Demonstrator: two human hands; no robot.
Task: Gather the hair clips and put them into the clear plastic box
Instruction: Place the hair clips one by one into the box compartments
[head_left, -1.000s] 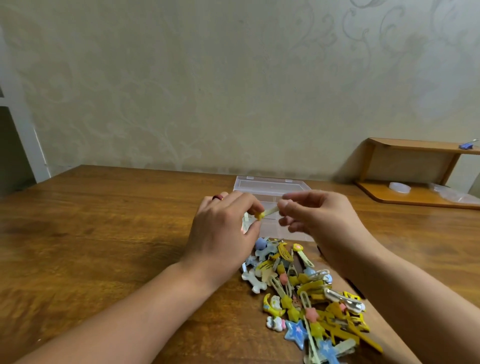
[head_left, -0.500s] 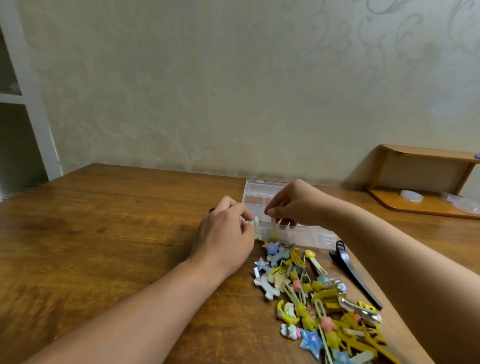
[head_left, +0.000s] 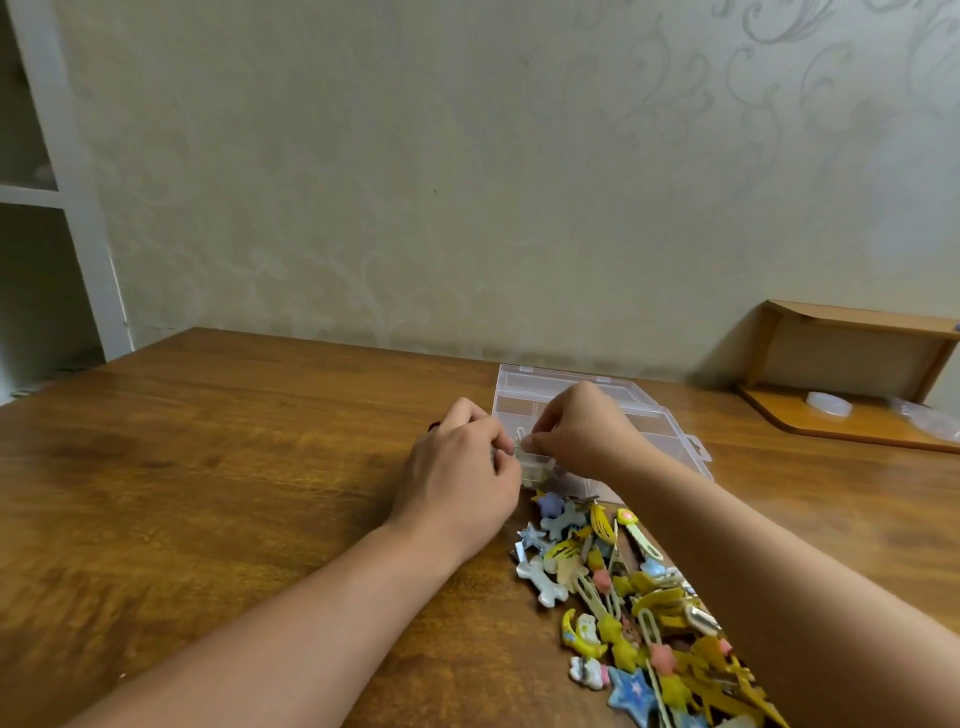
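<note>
A clear plastic box (head_left: 670, 426) with compartments lies open on the wooden table, its lid flat behind it. My left hand (head_left: 460, 478) and my right hand (head_left: 582, 431) meet at the box's near left corner, both pinching one pale hair clip (head_left: 519, 441) over that compartment. A pile of hair clips (head_left: 623, 597), mostly yellow with blue stars, a white bone shape and pink beads, lies on the table just in front of the box, partly under my right forearm.
A low wooden shelf (head_left: 852, 374) stands at the back right with a white round lid (head_left: 829, 402) and clear plastic on it. A white door frame (head_left: 78, 208) rises at the left. The wall runs along the table's far edge.
Both hands moved forward from above the pile to the box's near left corner, carrying the pale clip. The view tilted up; the black clip at the right is now hidden by my arm.
</note>
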